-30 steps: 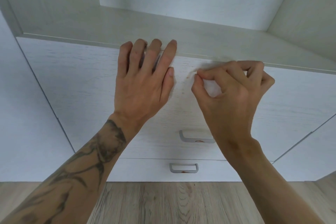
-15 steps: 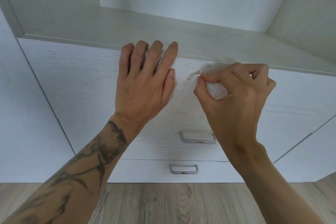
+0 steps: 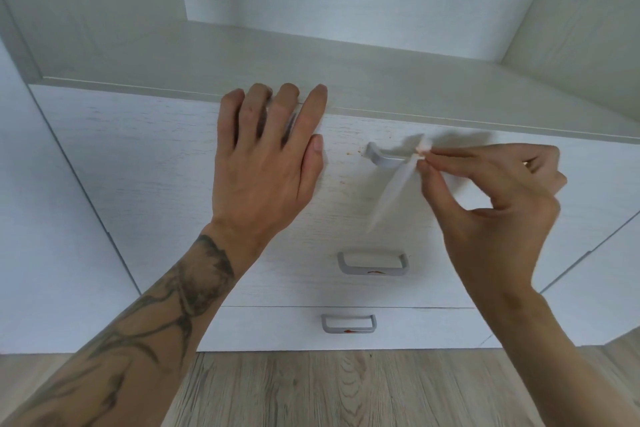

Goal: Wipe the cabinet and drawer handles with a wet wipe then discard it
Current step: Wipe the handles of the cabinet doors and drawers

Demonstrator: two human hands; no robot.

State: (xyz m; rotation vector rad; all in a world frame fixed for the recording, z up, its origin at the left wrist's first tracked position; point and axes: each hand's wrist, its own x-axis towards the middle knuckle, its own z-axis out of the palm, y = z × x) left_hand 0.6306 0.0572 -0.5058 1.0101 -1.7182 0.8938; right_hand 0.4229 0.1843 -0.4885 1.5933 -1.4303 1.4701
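A white drawer unit has three grey handles. My right hand pinches a thin white wet wipe against the right part of the top handle; the wipe trails down to the left, blurred. Small reddish specks mark the drawer front just left of that handle. My left hand lies flat on the top drawer front, fingers spread, tips at its upper edge. The middle handle and bottom handle each carry a small red smear on the lower bar.
An open shelf recess sits above the drawers. White cabinet doors flank the unit on the left and right. Wood-look floor runs below.
My right hand has slid to the right along the top handle with the wipe, uncovering the handle's left end. My left hand has stayed flat on the drawer front.
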